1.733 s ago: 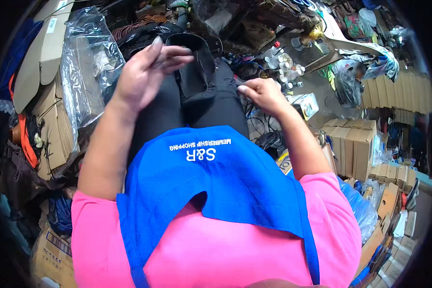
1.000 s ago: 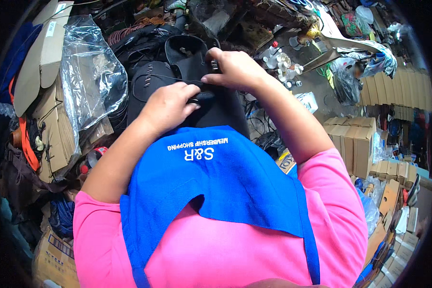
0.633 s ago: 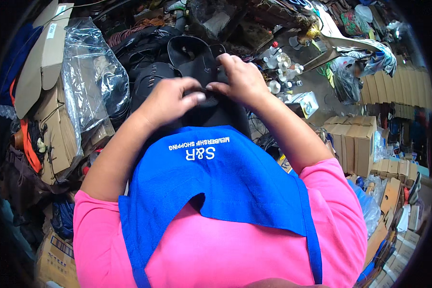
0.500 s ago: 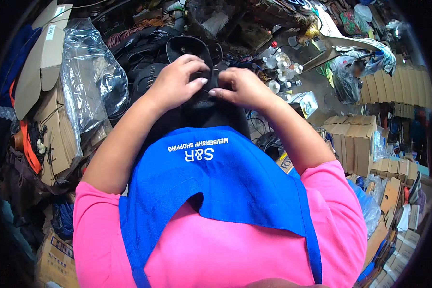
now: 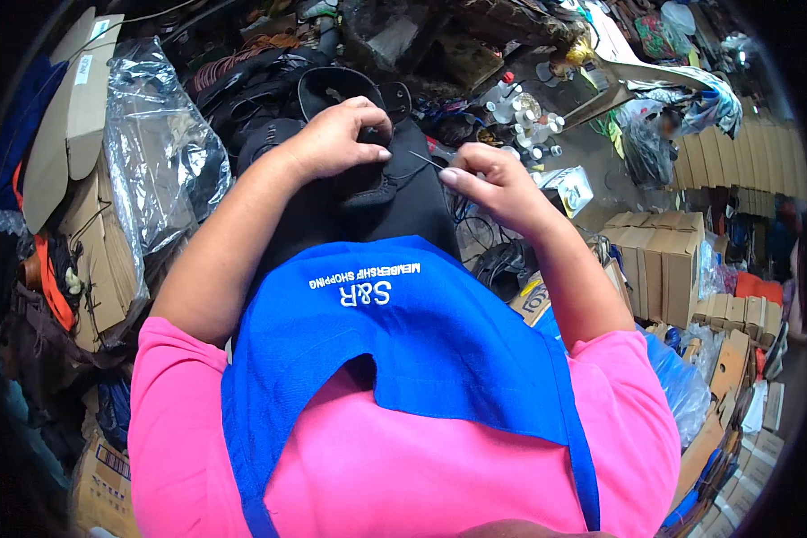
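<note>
A black leather piece [image 5: 368,188] with stitching along its edge rests on my dark-trousered lap; it looks like a sandal or shoe. Curved parts of it [image 5: 318,90] stand up beyond my left hand [image 5: 342,142], whose fingers close round it, with the thumb toward the right. Just to the right, my right hand [image 5: 491,184] pinches a thin needle [image 5: 426,160] between thumb and forefinger. The needle points toward the leather. A dark thread [image 5: 408,177] appears to run from the leather toward the needle. The gripped part of the leather is hidden under my left fingers.
Several white bottles [image 5: 524,117] stand beyond my right hand. Clear plastic sheeting [image 5: 157,152] and cardboard [image 5: 99,251] lie at the left. Cardboard boxes [image 5: 659,269] are stacked at the right. A blue apron [image 5: 403,341] covers my front.
My right hand has moved right, away from the leather, and the needle and thread now show. My left hand stays on the leather, almost in place.
</note>
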Demonstrator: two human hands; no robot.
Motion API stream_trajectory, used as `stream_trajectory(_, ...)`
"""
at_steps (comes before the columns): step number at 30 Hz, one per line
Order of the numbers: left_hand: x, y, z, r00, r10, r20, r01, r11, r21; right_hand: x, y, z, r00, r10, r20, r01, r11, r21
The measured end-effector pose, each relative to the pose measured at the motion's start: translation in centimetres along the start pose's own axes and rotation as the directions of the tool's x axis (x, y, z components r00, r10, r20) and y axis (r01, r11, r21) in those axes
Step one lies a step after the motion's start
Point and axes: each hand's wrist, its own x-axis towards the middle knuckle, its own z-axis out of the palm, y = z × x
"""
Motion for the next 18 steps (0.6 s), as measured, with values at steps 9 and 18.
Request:
stream_trajectory(9, 0.9, 0.7, -1.6, 0.972, -0.113, 0.206, 0.123, 0.992, -0.037, 3.1, 2.1, 1.8, 0.967, -0.256, 0.011, 0.242, 0.897, -0.370)
stream_trajectory(18, 0.7, 0.6, -1.5, 0.977, -0.108, 0.182, 0.113, 0.993, -0.016, 3.7, 0.9, 1.8, 0.973, -0.222, 0.057, 0.220, 0.839, -0.498)
